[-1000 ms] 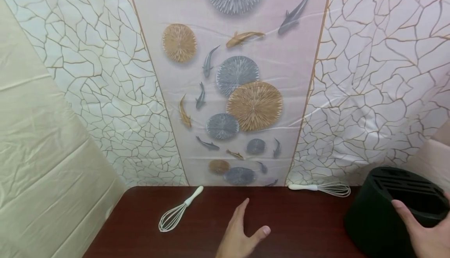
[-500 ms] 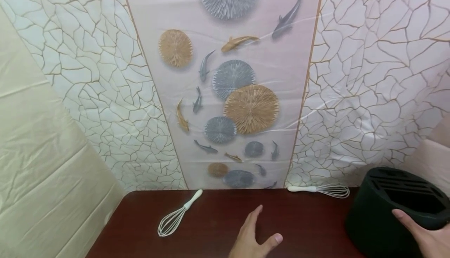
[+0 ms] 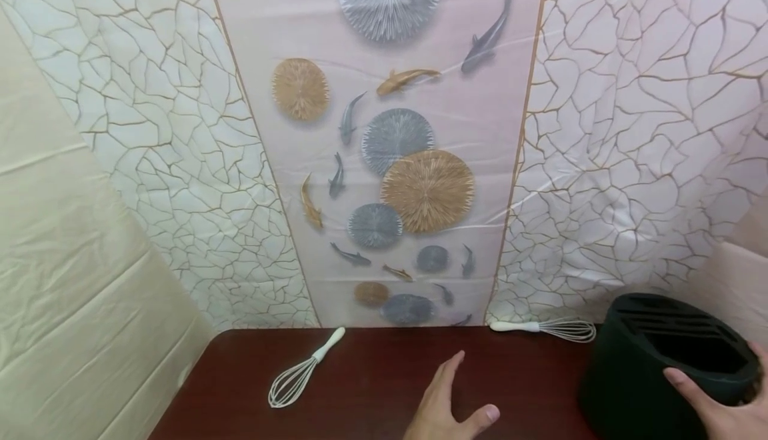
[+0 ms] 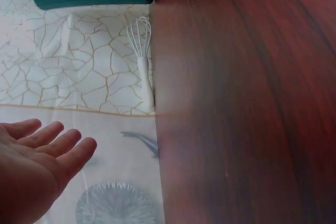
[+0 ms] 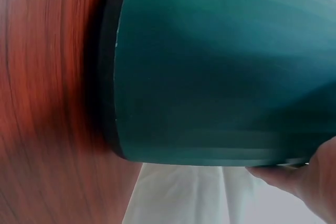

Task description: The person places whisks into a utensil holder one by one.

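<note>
At the right of the head view stands a dark green knife holder [image 3: 624,373] with slots and a larger opening in its top. My right hand [image 3: 729,413] grips it near the upper rim, the thumb on the near side and fingers at the right side. The holder's green wall [image 5: 210,72] fills most of the right wrist view, its dark base at the wooden surface. My left hand [image 3: 441,407] is held over the table with fingers extended and thumb spread, touching nothing. In the left wrist view its palm and fingers [image 4: 76,156] show against the patterned cloth.
A white-handled whisk [image 3: 306,370] lies slantwise on the dark red wooden table [image 3: 372,387], left of my left hand. Another whisk [image 3: 543,327] lies along the back edge, left of the holder. Patterned cloth [image 3: 384,180] hangs behind the table, with beige cloth [image 3: 72,260] at left.
My left hand has moved to the right over the table. The knife holder has shifted slightly left with my right hand on it. Both whisks lie as before; the view has tilted a little.
</note>
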Action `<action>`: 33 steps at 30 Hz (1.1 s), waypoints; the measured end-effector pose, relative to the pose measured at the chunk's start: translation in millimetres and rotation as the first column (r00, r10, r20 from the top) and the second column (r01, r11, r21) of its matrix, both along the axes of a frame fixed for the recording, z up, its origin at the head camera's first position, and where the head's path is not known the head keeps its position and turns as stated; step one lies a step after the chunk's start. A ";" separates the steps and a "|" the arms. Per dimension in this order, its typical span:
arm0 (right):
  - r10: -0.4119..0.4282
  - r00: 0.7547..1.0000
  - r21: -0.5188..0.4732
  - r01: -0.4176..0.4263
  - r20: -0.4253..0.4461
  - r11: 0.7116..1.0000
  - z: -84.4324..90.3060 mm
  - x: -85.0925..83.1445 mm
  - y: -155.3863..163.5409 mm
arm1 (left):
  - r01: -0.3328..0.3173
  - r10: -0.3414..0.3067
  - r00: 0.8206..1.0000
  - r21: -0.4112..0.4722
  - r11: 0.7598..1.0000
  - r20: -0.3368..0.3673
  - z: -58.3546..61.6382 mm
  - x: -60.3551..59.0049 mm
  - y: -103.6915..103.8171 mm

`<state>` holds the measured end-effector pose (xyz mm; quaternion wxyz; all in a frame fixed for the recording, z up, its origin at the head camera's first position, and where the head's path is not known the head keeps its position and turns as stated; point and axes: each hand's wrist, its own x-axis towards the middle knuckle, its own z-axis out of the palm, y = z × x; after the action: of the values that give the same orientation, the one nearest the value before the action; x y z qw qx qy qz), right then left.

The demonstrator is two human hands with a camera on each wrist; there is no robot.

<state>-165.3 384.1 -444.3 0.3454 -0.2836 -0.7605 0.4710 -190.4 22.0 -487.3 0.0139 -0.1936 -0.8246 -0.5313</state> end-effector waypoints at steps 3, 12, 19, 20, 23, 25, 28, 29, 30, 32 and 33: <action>0.058 0.990 -0.030 -0.054 0.131 0.998 4.2 -0.3 -3.5 | 0.014 -0.014 1.000 0.002 1.000 -0.015 1.7 0.0 4.4; 0.090 0.987 -0.062 -0.082 0.133 0.995 0.5 -3.3 -17.6 | 0.046 -0.046 0.996 -0.003 0.999 0.075 19.4 5.3 30.2; 0.139 0.982 -0.072 -0.131 0.125 0.989 -0.2 -1.0 -33.8 | 0.063 -0.066 0.985 0.024 0.998 0.160 27.9 4.3 45.3; 0.150 0.982 -0.065 -0.143 0.115 0.988 -0.5 -0.6 -34.9 | 0.070 -0.075 0.982 0.036 0.997 0.173 29.0 2.8 47.0; 0.190 0.977 -0.052 -0.186 0.100 0.981 -1.1 -1.1 -38.6 | 0.092 -0.102 0.975 0.060 0.994 0.195 32.9 -1.3 51.8; 0.220 0.970 -0.052 -0.216 0.098 0.975 -1.4 -1.0 -41.3 | 0.109 -0.120 0.975 0.067 0.992 0.189 35.2 -3.2 55.1; 0.257 0.961 -0.036 -0.255 0.101 0.966 -1.6 0.3 -44.7 | 0.120 -0.130 0.976 0.065 0.991 0.174 38.6 -4.8 60.0; 0.264 0.959 -0.027 -0.263 0.098 0.964 -1.9 1.0 -45.9 | 0.121 -0.131 0.977 0.067 0.990 0.167 39.2 -5.2 61.4; 0.273 0.957 -0.017 -0.273 0.094 0.962 -2.2 1.7 -47.3 | 0.119 -0.129 0.978 0.067 0.991 0.162 39.7 -5.5 62.5; 0.293 0.952 -0.011 -0.293 0.086 0.956 -2.5 1.9 -49.3 | 0.117 -0.128 0.980 0.076 0.990 0.151 40.0 -6.7 64.8; 0.302 0.950 -0.009 -0.302 0.084 0.953 -2.8 1.7 -50.6 | 0.112 -0.124 0.981 0.087 0.990 0.148 39.7 -7.3 65.8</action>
<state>-163.6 333.5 -447.1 0.2375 -0.1828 -0.8098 0.5043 -197.7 87.8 -447.6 -0.0735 -0.2004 -0.7890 -0.5762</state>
